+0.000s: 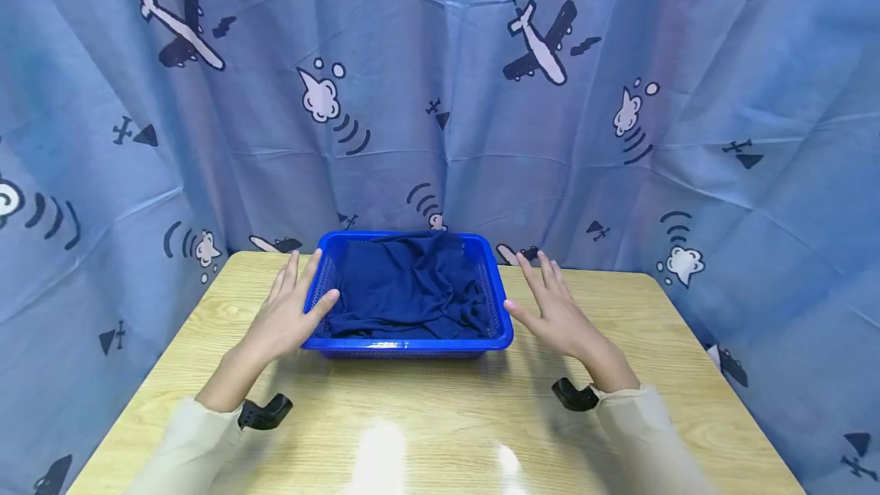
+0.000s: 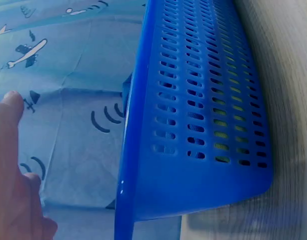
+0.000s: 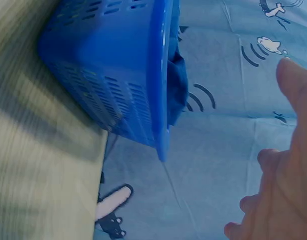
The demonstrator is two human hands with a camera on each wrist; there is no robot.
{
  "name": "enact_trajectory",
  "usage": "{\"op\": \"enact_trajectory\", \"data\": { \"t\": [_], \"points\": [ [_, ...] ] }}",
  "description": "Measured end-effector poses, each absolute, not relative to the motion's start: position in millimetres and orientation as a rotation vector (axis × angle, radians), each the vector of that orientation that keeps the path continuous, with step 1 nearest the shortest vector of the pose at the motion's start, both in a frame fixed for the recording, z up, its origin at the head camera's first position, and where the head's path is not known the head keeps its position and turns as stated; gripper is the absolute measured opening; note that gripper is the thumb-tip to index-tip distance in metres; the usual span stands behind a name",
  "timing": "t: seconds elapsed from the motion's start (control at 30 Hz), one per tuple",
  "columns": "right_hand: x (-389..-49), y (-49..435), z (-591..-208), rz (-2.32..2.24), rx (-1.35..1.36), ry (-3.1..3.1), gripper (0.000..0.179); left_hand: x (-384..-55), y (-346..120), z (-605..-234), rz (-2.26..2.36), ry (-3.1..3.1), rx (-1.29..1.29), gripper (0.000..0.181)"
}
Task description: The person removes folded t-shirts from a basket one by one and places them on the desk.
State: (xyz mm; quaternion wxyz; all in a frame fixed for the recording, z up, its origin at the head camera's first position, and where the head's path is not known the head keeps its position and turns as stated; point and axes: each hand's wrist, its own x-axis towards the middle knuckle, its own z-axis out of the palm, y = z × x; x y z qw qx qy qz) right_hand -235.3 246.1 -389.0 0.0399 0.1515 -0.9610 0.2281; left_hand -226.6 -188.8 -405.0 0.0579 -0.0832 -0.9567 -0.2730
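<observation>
A blue plastic basket (image 1: 406, 344) with slotted walls stands near the back of the table, and a crumpled dark blue cloth (image 1: 406, 289) lies inside it. My left hand (image 1: 285, 319) is at the basket's left side with fingers spread, its thumb overlapping the rim in the head view. On the other side, my right hand (image 1: 557, 319) has its fingers straight and apart, the thumb tip right by the right rim. Neither hand holds anything. In the right wrist view, a fold of the cloth (image 3: 177, 85) shows above the basket rim (image 3: 158, 100).
The light wood table (image 1: 426, 418) reaches back to a blue curtain (image 1: 385, 98) printed with planes and clouds. Each wrist wears a black camera mount, the left mount (image 1: 264, 412) and the right mount (image 1: 575, 396). Glare spots lie on the table's front part.
</observation>
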Motion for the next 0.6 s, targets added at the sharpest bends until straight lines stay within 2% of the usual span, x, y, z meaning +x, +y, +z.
{"op": "enact_trajectory", "data": {
  "t": [0.37, 0.6],
  "points": [
    [-258.6, 224.2, -372.8, 1.295, 0.728, -2.850, 0.067, -250.2, -185.9, -387.1, -1.519, -2.713, -0.583, 0.067],
    [-276.5, 202.9, -364.2, 1.813, 0.585, -2.878, 0.066, -265.3, -180.5, -378.9, -1.817, -2.769, -0.544, 0.069]
  ]
}}
